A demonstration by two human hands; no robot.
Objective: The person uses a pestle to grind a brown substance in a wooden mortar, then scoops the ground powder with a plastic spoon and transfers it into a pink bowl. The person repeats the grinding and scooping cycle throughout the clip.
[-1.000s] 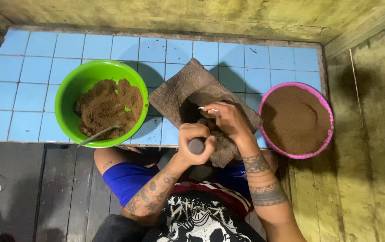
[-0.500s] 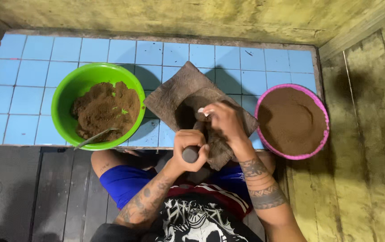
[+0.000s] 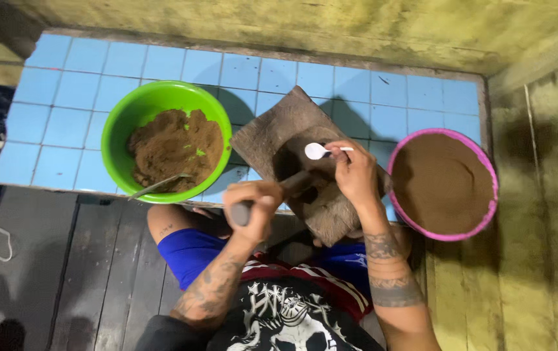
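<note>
Rustic home kitchen corner: blue-tiled slab [image 3: 383, 84] beyond the hands, stone grinding slab [image 3: 279, 133], green bowl [image 3: 120, 123] and pink bowl [image 3: 487, 188] of brown paste, dark plank floor [image 3: 90, 273].

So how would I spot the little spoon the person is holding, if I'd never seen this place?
Find the blue tiled counter, then the brown slab between the two bowls. Over it, the right hand pinches a small white spoon. The other spoon, grey, rests in the green bowl.
</note>
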